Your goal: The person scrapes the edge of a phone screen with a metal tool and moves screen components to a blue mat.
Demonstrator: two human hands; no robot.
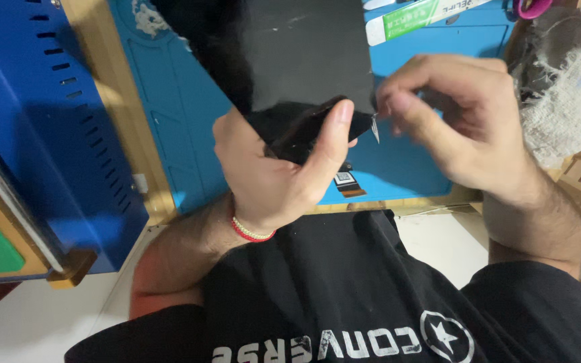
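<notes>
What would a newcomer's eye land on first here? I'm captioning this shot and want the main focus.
First, the large black panel at top centre, gripped at its lower edge by the left hand. Next, the right hand beside it, pinching a small pointed metal tool at the panel's corner, above the blue mat.

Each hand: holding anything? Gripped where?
Left hand grips the black flat panel at its lower corner, thumb on top. Right hand pinches a small pointed metal tool at its upper end, beside that corner.
</notes>
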